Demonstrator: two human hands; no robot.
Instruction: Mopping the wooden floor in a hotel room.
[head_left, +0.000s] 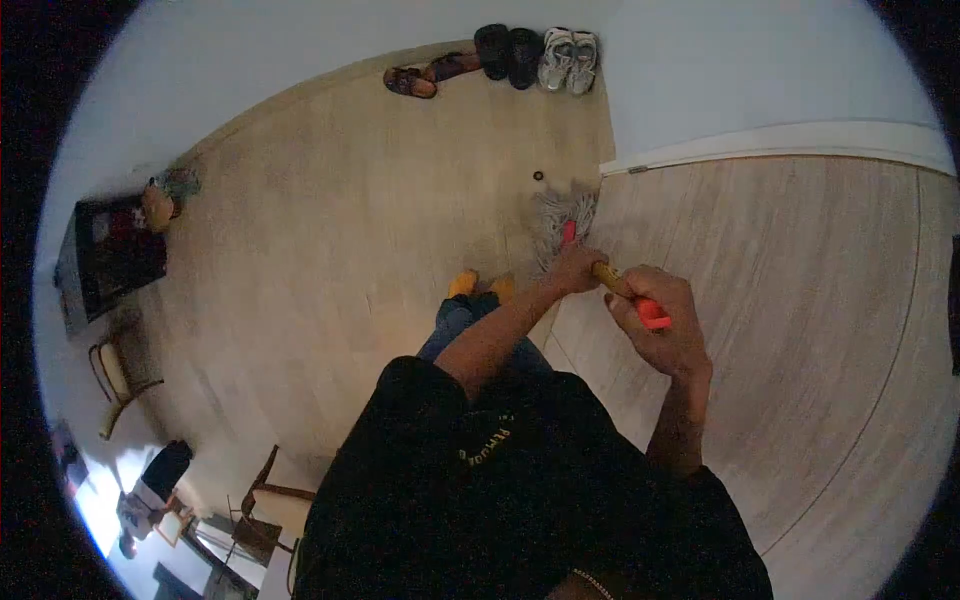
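My left hand (577, 268) is closed around the wooden handle of a string mop (606, 276), just above its red socket. Higher up, near the red end cap, my right hand (660, 315) grips the same handle. The grey mop strings (559, 214) lie spread on the wood-look floor, close to the corner where the white wall meets the wooden door panel. Beside the strings is a small dark round object (538, 175) on the floor.
Dark sandals (411, 82), black shoes (508, 56) and light sneakers (568, 61) line the far wall. A wooden door (765, 300) rises at right. Chairs (277, 502), a dark cabinet-like object (120, 251) and another person (150, 495) are at left.
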